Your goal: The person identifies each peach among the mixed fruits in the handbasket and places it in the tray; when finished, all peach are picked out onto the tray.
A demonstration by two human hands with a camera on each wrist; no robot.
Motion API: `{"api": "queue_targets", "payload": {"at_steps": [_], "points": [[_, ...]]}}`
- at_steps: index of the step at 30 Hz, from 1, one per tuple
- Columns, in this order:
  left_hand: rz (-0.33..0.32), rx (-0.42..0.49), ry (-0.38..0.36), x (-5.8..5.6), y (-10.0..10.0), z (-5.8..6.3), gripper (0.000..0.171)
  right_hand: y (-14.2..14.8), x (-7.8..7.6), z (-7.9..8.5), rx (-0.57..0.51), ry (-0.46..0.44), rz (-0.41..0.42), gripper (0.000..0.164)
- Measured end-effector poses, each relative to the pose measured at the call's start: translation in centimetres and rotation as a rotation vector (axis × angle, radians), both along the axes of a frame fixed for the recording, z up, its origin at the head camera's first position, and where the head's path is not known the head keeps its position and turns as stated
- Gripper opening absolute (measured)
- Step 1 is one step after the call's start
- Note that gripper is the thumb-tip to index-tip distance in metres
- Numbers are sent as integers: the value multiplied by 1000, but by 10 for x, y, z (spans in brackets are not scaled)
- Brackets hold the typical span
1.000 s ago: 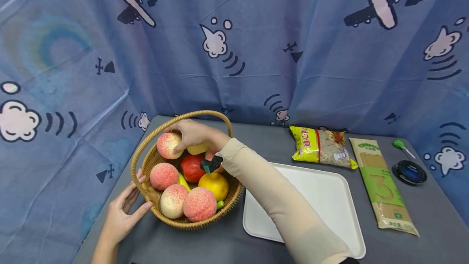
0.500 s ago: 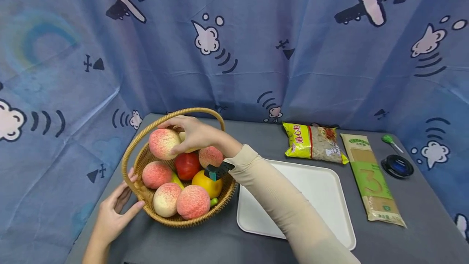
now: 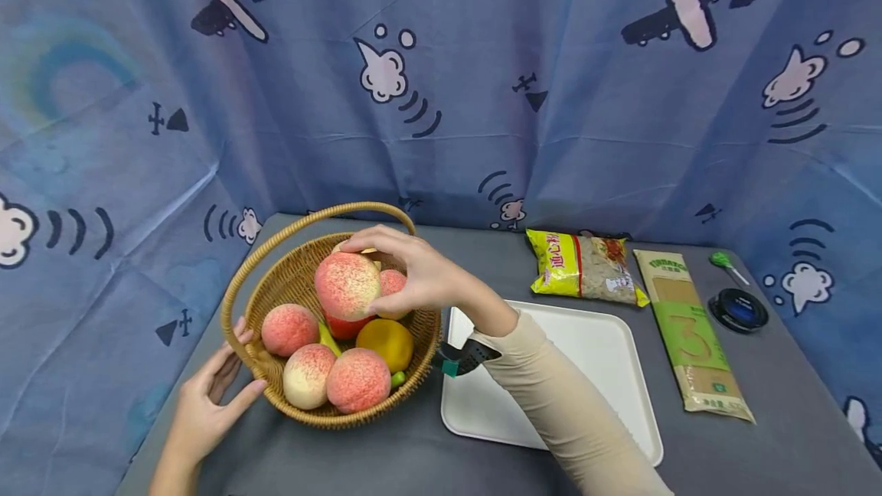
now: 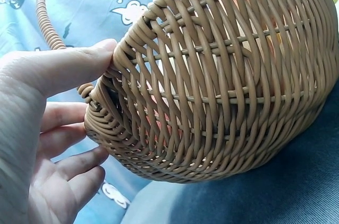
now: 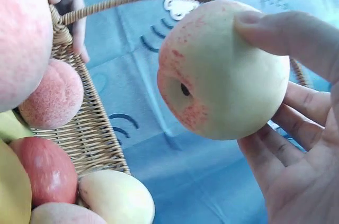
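Observation:
In the head view my right hand (image 3: 423, 270) holds a pink-and-cream peach (image 3: 347, 285) above the wicker basket (image 3: 289, 278). The right wrist view shows the thumb on one side of that peach (image 5: 222, 75) and the fingers curled round the other, with its stem hollow facing out. My left hand (image 3: 207, 396) grips the basket's left edge at the foot of the handle; its thumb (image 4: 87, 62) presses the rim in the left wrist view. Inside the basket are more peaches (image 3: 359, 380), a yellow fruit (image 3: 386, 343), a red apple (image 5: 45, 171) and something green, partly hidden.
A white tray (image 3: 599, 373) lies right of the basket, partly under the right forearm. Behind it is a yellow pasta bag (image 3: 586, 266). Farther right are a noodle pack (image 3: 692, 335), a round black-and-blue case (image 3: 739, 310) and a green-headed stick (image 3: 726, 265). A blue curtain (image 3: 455, 98) hangs behind.
My right hand has lifted the peach from the back left of the basket and carried it rightward. The left hand keeps its place on the basket. The head view has shifted slightly.

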State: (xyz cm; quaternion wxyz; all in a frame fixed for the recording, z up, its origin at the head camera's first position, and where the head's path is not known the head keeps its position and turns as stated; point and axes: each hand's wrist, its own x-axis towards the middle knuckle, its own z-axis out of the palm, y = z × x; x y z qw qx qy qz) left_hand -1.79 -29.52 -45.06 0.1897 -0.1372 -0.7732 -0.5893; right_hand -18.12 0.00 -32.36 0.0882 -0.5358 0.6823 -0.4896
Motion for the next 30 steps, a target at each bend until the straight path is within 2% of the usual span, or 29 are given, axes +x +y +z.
{"api": "queue_targets", "payload": {"at_steps": [5, 7, 9, 15, 19, 25, 30], "points": [[-33, 20, 106, -2, 0, -1, 66, 30, 14, -1, -119, 20, -19, 68], [-52, 25, 155, -4, -1, -1, 65, 42, 18, -2, -148, -6, -30, 69], [-41, 18, 142, -4, -2, 0, 65, 54, 20, -4, -175, -28, -38, 71], [-15, -13, 77, -4, -2, 2, 66, 90, 19, -17, -194, -35, -152, 75], [-28, -8, 98, -3, -2, 1, 65, 111, 19, -34, -192, -69, -259, 75], [-11, 1, 49, -2, -2, 0, 66, 134, 20, -68, -188, -143, -420, 74], [-19, -1, 61, -2, -1, 0, 66, 144, 17, -101, -166, -201, -498, 72]]}}
